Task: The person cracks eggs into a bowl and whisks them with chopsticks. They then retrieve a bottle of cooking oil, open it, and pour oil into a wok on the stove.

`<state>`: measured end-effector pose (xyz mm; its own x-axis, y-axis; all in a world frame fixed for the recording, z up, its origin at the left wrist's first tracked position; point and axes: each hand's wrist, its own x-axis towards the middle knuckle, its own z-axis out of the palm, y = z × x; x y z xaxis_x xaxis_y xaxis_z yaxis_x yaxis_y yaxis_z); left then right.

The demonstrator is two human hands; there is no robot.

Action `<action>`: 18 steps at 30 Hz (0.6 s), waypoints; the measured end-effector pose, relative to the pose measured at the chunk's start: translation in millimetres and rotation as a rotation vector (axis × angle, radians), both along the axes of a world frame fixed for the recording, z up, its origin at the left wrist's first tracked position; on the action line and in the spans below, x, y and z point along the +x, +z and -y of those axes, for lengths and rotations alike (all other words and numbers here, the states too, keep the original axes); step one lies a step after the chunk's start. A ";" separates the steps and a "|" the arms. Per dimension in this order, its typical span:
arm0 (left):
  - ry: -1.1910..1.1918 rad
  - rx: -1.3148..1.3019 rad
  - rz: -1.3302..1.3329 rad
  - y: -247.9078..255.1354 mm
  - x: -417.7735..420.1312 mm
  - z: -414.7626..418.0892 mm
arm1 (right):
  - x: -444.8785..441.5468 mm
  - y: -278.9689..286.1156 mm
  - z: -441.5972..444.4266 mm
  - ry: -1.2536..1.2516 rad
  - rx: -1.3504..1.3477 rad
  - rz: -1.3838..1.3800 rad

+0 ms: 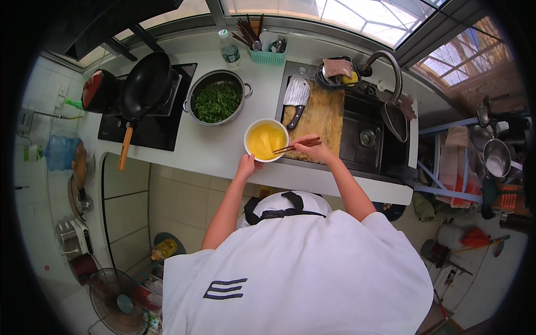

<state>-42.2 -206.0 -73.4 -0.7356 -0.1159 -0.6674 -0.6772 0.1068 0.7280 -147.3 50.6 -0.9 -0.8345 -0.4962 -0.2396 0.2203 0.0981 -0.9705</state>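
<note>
A white bowl of yellow beaten egg [266, 140] stands at the counter's front edge, left of the cutting board. My left hand [248, 166] grips its near rim. In my right hand [313, 148] is a pair of brown chopsticks [289, 148], their tips in the yellow liquid. A cleaver [297, 100] with a black handle lies on the wooden cutting board [324, 121], just beyond my right hand. Left of the bowl, a steel pot [194, 115] with two handles holds chopped green leaves [217, 101].
At the left, a black wok [146, 86] sits on the cooktop [162, 136], its wooden handle towards me. A plastic bottle [230, 52] and a green utensil basket [268, 57] stand along the window. The sink [362, 142] and its curved faucet [395, 71] are at the right.
</note>
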 end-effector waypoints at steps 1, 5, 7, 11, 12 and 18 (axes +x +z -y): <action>-0.006 -0.005 0.003 -0.6 0.0 1.4 | 0.0 3.3 0.5 0.066 -0.005 0.071; -0.014 0.001 0.006 2.1 -2.8 -1.6 | 2.6 -13.2 -2.9 0.058 0.042 -0.011; -0.001 0.005 0.007 -0.3 -1.4 1.4 | 1.0 -3.1 -1.2 0.061 0.035 -0.032; -0.007 -0.004 0.011 1.4 -2.8 0.2 | 12.6 -1.0 28.3 -0.018 0.085 -0.284; -0.008 -0.011 0.013 1.8 -1.2 0.1 | 22.4 11.7 39.6 0.076 0.158 -0.371; 0.016 -0.014 0.007 12.2 -3.0 -3.9 | -10.7 11.2 29.1 -0.106 0.061 -0.210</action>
<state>-45.2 -202.1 -61.2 -0.7292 -0.1369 -0.6704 -0.6837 0.1067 0.7219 -158.0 21.4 10.3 -0.9160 -0.3929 -0.0817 0.0261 0.1447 -0.9891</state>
